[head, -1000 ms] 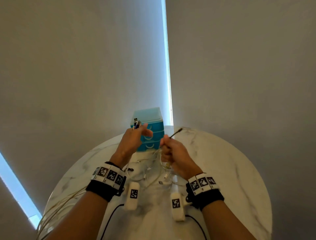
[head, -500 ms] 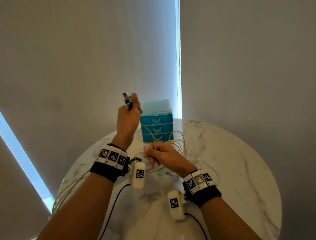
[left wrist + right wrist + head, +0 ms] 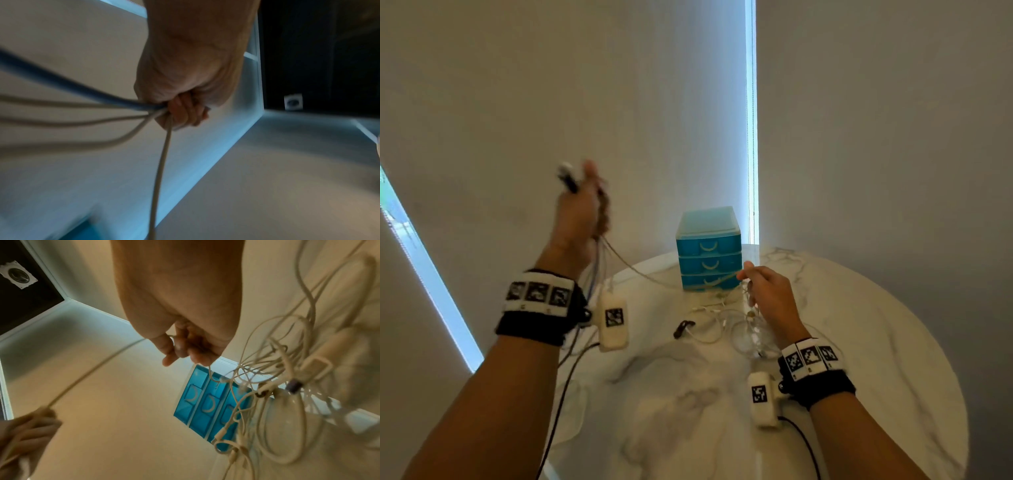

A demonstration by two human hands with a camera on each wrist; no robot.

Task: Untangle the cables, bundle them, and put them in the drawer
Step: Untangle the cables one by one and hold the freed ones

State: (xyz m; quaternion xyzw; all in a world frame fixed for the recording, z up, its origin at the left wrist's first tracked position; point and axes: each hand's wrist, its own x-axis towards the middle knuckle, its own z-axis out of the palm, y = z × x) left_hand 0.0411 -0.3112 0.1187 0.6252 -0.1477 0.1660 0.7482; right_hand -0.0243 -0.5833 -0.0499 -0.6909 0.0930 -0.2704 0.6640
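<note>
My left hand [image 3: 580,209] is raised high at the left, fist curled round a bunch of cables [image 3: 131,112], one blue and several white, with a dark plug end [image 3: 567,178] sticking out above. One white cable [image 3: 640,270] runs taut from it down to my right hand [image 3: 763,291], which pinches it in front of the blue drawer unit [image 3: 709,250]. A tangle of thin white cables [image 3: 726,322] lies on the marble table [image 3: 859,342] under the right hand; in the right wrist view this tangle [image 3: 277,386] hangs beside the fingers.
The blue three-drawer unit [image 3: 207,404] stands at the table's far edge, all drawers closed. A small dark connector [image 3: 683,328] lies on the table left of the tangle. Walls and blinds stand close behind the table.
My left hand has risen higher and moved left, pulling a cable taut. My right hand has shifted right and further away, to the front of the drawer unit.
</note>
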